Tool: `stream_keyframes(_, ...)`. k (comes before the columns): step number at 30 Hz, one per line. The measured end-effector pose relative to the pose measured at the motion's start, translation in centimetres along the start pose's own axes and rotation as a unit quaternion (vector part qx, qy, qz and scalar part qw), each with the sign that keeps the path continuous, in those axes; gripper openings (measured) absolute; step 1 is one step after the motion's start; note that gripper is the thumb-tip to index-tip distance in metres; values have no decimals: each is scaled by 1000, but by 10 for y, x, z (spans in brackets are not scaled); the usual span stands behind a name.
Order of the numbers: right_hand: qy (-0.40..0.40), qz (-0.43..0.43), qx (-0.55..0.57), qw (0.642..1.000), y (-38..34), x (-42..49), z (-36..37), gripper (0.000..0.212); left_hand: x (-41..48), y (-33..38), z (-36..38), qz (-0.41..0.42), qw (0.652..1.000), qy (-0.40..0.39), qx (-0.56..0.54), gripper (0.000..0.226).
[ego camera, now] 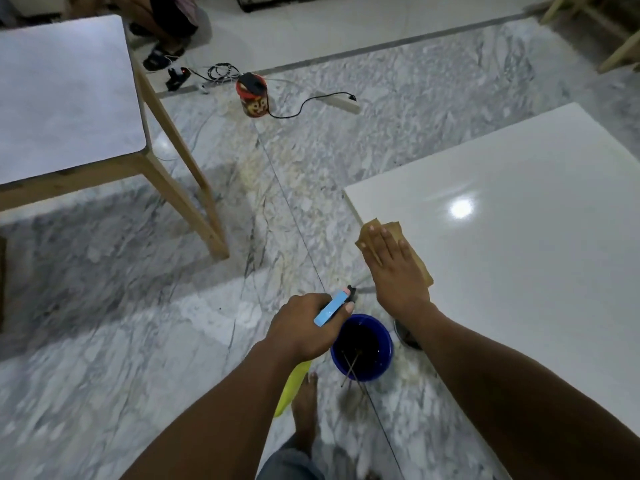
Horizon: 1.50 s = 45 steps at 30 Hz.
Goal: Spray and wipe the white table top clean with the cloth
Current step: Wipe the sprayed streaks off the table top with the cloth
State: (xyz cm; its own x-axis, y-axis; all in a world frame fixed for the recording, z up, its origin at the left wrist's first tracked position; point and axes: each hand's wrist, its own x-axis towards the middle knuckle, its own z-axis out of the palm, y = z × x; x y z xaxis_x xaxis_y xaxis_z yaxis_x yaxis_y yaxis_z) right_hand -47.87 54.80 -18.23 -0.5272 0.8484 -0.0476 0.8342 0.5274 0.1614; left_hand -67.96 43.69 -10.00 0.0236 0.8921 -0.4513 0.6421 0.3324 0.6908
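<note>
Right hand (394, 268) is flat, fingers spread out, palm pressing the cloth (372, 233) down on the near-left corner of the white table (519, 209). It's not really gripping the cloth, just pinning it against the top, and part of the cloth hangs right at the edge. Left hand (299, 327) is curled tight around the spray bottle (334, 308), held off the table out over the floor, yellow body pointing down, blue trigger head up, nozzle aimed roughly toward the table corner.

What could go wrong, as I see it: since the cloth is only pressed and not held, a swipe toward that left edge could push it right off the corner, and it'd probably land in or near the blue bucket (362, 348) sitting on the floor just below. Same bucket is just beside the person's bare foot (304, 410), so a step forward could kick it; it looks like there's dark liquid in it, so that would be a mess on marble. Also, spraying from where the bottle is now would likely put half the mist on the floor, not the top.

Around it: another table (65, 98) with wooden legs off to the left, well apart. Farther back on the floor there's a red jar (252, 98), a power strip (341, 102) and loose cables. The table top itself has nothing on it besides the cloth, so no obstacles for wiping.
</note>
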Motion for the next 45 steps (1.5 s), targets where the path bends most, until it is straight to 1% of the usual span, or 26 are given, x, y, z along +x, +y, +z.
stream_keyframes(6, 25, -5, 16, 1000, 6, -77, 8, 85, -48, 16, 50, -5, 1000, 1, 4, 55)
stream_keyframes(9, 8, -10, 15, 1000, 11, -117, 14, 85, -77, 24, 79, 3, 1000, 11, 15, 53)
stream_keyframes(12, 7, -1, 30, 1000, 16, -186, 18, 83, -123, 39, 119, 14, 999, 14, 29, 53)
stream_keyframes(16, 16, -10, 44, 999, 22, -272, 16, 82, -180, 51, 166, 7, 1000, 3, 16, 50)
stream_keyframes(21, 37, -11, 40, 998, 28, -365, 23, 84, -240, 70, 207, 10, 1000, -2, 20, 48)
stream_keyframes(24, 28, -11, 36, 999, 30, -404, 25, 85, -264, 77, 224, 14, 999, 0, 29, 48)
stream_keyframes(28, 25, 6, 32, 999, 30, -472, 28, 86, -306, 84, 254, 22, 998, -3, 57, 47)
stream_keyframes(33, 30, 30, 16, 999, 32, -581, 34, 81, -378, 89, 307, 58, 995, -3, 83, 45)
stream_keyframes(40, 8, 45, 4, 999, 34, -724, 34, 84, -478, 87, 381, 37, 996, -40, 69, 55)
stream_keyframes(45, -1, 69, 19, 997, 37, -828, 37, 87, -524, 103, 430, 54, 992, -50, 98, 53)
